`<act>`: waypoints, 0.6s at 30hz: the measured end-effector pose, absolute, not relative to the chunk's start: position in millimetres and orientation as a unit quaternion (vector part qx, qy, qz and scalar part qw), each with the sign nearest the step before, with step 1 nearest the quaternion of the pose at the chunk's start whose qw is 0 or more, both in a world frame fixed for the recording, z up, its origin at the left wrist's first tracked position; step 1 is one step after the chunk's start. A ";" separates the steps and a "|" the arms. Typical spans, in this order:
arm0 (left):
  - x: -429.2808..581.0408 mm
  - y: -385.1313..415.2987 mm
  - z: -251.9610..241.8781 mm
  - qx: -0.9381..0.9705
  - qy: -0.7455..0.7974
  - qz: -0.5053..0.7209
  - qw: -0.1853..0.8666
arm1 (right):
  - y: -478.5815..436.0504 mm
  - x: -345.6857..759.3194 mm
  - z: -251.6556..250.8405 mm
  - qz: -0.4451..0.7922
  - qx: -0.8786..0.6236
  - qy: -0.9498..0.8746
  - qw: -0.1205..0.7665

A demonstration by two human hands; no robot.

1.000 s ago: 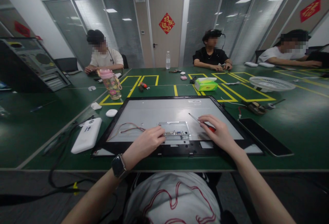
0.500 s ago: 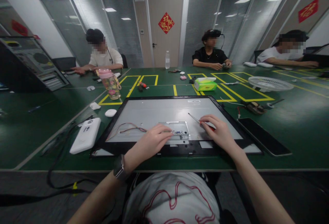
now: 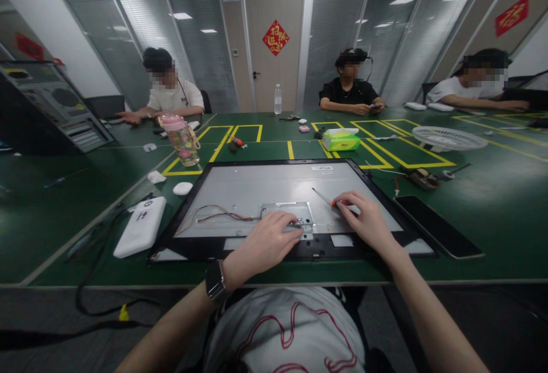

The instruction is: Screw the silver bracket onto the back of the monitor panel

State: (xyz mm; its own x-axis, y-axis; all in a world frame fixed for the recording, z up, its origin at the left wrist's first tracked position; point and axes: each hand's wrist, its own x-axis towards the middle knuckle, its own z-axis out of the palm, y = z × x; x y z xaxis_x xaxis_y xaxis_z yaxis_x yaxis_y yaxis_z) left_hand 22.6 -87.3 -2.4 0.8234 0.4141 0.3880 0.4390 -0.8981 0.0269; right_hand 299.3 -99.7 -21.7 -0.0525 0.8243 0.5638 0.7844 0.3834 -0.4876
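The left grip (image 3: 273,239) has slid rightward along the circuit board (image 3: 301,221), its fingers hiding most of it; I can't tell whether they pinch anything. To its right, the right grip (image 3: 357,210) is closed around 1 screwdriver (image 3: 333,203). Beneath the 2 grips lies a screen panel (image 3: 257,182).

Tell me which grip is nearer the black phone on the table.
Right. The right grip, holding the screwdriver over the flat panel, is to the left of the black phone; the left grip is farther left, over the panel's near middle.
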 end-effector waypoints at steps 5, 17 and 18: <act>24.9 -85.8 -3.1 -0.953 -0.229 -0.195 0.024 | -98.3 302.9 -24.6 0.045 -0.590 -0.711 0.379; 36.1 -86.3 1.7 -0.933 -0.286 -0.208 -0.068 | -90.1 309.9 -32.8 -0.070 -0.663 -0.692 0.278; 35.9 -86.4 3.8 -0.930 -0.287 -0.214 -0.084 | -91.1 308.2 -29.5 -0.069 -0.657 -0.678 0.322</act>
